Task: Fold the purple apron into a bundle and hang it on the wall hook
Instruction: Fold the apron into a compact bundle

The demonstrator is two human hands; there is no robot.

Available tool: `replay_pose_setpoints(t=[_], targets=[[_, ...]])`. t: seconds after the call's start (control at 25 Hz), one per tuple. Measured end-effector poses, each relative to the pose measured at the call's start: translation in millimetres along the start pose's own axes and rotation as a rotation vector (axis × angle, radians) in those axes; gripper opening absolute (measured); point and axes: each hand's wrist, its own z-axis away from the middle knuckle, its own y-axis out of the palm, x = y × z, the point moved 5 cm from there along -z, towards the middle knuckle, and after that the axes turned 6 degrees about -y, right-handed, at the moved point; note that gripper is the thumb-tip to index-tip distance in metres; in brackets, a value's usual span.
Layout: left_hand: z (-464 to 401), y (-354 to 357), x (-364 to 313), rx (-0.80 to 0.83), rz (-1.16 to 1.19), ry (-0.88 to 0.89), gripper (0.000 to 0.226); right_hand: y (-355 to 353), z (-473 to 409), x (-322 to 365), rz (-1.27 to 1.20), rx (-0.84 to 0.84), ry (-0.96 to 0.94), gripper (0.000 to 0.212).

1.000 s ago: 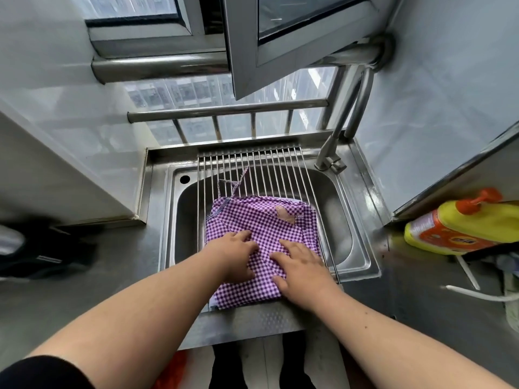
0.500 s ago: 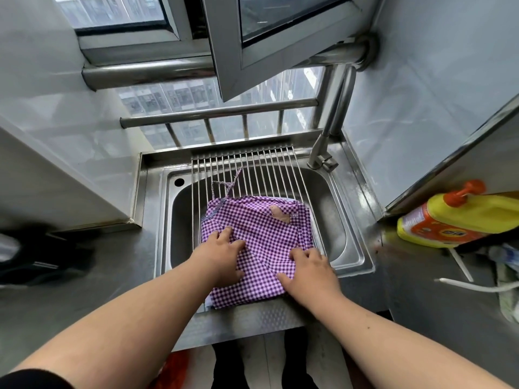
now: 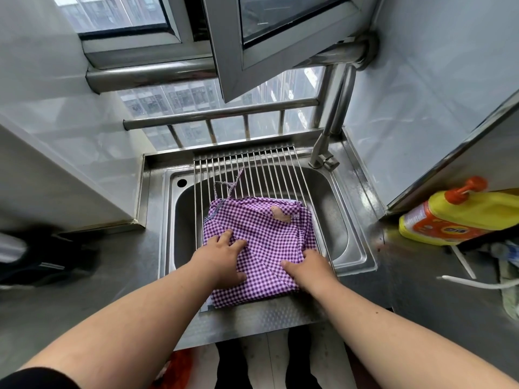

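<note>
The purple checked apron [image 3: 264, 237] lies folded into a rough square on the steel drying rack [image 3: 252, 169] over the sink. Its thin strap [image 3: 230, 183] trails toward the back across the bars. My left hand [image 3: 222, 256] presses flat on the cloth's left part, fingers spread. At the apron's right edge, my right hand [image 3: 309, 268] has its fingers curled around the fabric, gripping that edge. No wall hook is in view.
The steel sink [image 3: 342, 220] sits under the rack, with the tap [image 3: 323, 158] at its back right. A yellow detergent bottle [image 3: 460, 217] lies on the right counter near a white cord [image 3: 477, 283]. An open window frame [image 3: 252, 51] hangs overhead. A dark blurred object [image 3: 47, 259] is at left.
My right hand slid from the middle of the apron to its right edge and closed on the fabric there. My left hand shifted slightly left and stayed pressed on the cloth.
</note>
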Motion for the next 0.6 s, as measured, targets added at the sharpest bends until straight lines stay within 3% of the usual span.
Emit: replay_pose_setpoints(t=[0.16,0.48,0.6], targets=[[-2.2,0.5,0.3,-0.009,0.01,0.004,0.1,-8.7,6.9,7.6,0.046,-0.042,-0.15,0.021],[-12.2,8.4,5.7,0.045,-0.004,-0.025,0.117,-5.7,0.3,1.0,0.052,-0.057,-0.145,0.005],[-19.2,11.1,7.8,0.014,-0.043,-0.029,0.123,-5.5,-3.1,-3.4,0.033,-0.068,-0.104,0.009]])
